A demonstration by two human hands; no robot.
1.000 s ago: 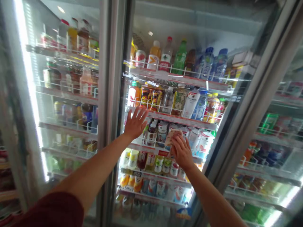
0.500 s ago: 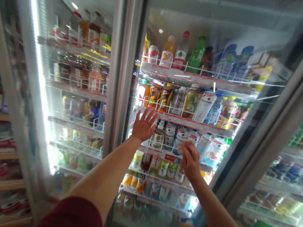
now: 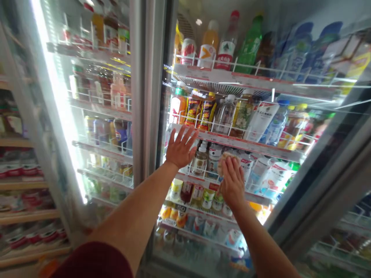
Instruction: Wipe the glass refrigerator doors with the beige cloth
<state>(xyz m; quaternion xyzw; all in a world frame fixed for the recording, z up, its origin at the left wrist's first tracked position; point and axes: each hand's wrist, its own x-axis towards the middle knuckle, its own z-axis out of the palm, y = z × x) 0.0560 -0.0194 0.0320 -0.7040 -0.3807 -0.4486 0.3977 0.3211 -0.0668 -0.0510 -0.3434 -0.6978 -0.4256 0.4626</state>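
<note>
My left hand (image 3: 180,151) lies with fingers spread against the glass door (image 3: 199,253) of a drinks fridge, holding nothing. To its right, my right hand (image 3: 232,179) presses a crumpled pale cloth (image 3: 223,164) against the same pane. Part of the cloth is hidden under the fingers. Behind the glass, shelves of bottles show, among them a green bottle (image 3: 251,46) and a clear bottle with a red cap (image 3: 227,46) on the top shelf. A tilted bottle with a white label (image 3: 262,119) stands on the shelf below.
A metal door frame (image 3: 153,85) runs down left of the pane. Beyond it stands another lit fridge section with bottles (image 3: 101,129). Wooden shelves (image 3: 26,216) with packaged goods are at far left. A dark slanted frame (image 3: 319,170) borders the pane on the right.
My right hand, with the cloth, has moved up and flattened against the glass. My left hand stays on almost the same spot of the pane. The view has come slightly closer.
</note>
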